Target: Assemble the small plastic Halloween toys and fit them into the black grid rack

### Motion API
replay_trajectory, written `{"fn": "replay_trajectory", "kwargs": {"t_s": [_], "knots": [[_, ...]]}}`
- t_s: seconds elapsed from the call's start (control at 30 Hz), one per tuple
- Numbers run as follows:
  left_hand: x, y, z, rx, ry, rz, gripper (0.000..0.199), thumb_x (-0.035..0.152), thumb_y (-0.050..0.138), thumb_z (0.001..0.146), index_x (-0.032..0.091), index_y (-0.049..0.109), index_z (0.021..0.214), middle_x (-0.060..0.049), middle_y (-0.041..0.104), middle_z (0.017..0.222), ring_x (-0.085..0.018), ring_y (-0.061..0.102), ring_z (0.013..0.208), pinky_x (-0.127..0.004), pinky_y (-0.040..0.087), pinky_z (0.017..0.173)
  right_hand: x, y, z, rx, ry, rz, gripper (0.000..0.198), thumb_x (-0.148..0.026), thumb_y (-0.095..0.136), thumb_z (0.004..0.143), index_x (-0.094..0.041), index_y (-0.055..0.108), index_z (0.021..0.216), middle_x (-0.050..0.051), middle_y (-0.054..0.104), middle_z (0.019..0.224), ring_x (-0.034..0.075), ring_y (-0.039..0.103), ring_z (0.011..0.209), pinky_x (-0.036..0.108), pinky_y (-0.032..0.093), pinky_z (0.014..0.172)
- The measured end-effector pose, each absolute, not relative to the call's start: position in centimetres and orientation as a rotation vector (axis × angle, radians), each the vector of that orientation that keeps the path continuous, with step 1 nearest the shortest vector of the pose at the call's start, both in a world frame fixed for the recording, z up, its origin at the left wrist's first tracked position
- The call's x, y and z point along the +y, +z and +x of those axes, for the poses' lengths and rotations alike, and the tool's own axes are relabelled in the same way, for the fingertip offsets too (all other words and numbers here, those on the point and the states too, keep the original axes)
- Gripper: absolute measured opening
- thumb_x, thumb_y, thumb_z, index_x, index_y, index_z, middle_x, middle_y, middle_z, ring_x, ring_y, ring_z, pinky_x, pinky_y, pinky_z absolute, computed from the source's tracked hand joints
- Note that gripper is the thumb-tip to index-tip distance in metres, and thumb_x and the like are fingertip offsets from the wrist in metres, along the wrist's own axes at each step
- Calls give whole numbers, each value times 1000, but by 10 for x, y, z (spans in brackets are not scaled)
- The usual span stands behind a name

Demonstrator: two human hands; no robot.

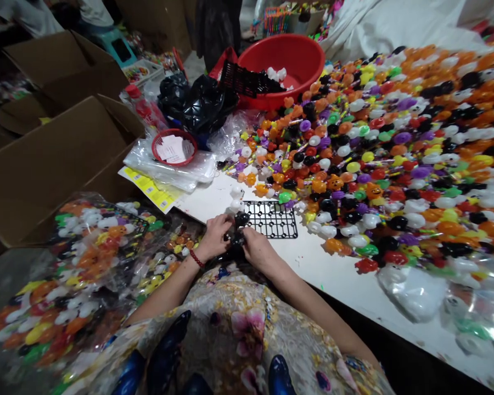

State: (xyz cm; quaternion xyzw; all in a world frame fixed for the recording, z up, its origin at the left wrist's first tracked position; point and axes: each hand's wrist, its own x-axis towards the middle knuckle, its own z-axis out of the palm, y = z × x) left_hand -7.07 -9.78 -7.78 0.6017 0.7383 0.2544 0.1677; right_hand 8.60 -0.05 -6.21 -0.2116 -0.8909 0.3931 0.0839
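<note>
My left hand (218,235), with a dark red beaded bracelet on the wrist, is closed with its fingers curled on small black toys in front of my body. My right hand (256,247) is closed from the other side, thumb and fingers pinched on the same dark cluster. One glossy black toy (242,219) shows above the fingers; their exact shapes are partly hidden. Just beyond the hands lies a black plastic grid tray (275,219) on the white table (308,263). Two white toy heads (236,198) stand by its left corner.
A large pile of colourful toy heads on sticks (366,164) covers the table's right. Farther back are a red basin (304,60) and black bags (197,101). To the left are a small red basket (185,159), cardboard boxes (53,164) and bagged toys (86,263).
</note>
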Motion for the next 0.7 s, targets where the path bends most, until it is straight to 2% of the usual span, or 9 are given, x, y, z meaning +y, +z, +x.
{"fn": "replay_trajectory", "kwargs": {"t_s": [0.27,0.33,0.43,0.53,0.7], "knots": [[-98,-80,-70,2127,730,1756,23,33,59,80,19,65,97,-11,61,112,-27,56,104,-42,45,88,-2,-62,81,-2665,1173,-654,18,-8,52,87,-18,60,101,8,68,96,19,64,88,31,51,81],[-98,-80,-70,2150,737,1762,22,33,60,80,19,65,97,-11,61,111,-27,57,104,-41,46,86,5,-65,89,-2582,1160,-598,20,-12,55,88,-19,61,106,7,68,99,19,65,89,31,52,82],[-101,-80,-72,2148,757,1797,21,33,61,79,19,65,95,-11,61,110,-28,57,104,-42,47,87,34,-63,109,-2468,882,-664,26,-14,51,91,-18,60,116,11,67,108,21,63,98,34,51,88],[-106,-80,-78,2089,776,1837,18,32,63,77,19,63,90,-10,61,107,-28,57,102,-42,48,88,75,-55,124,-2439,444,-905,35,-5,41,90,-13,60,118,17,63,115,25,58,106,38,49,93],[-113,-79,-92,1976,810,1864,14,32,64,77,19,60,82,-8,60,99,-26,57,98,-39,50,87,125,-48,114,-2580,65,-1142,37,0,40,86,-11,63,112,19,63,107,28,56,98,36,49,80]]}}
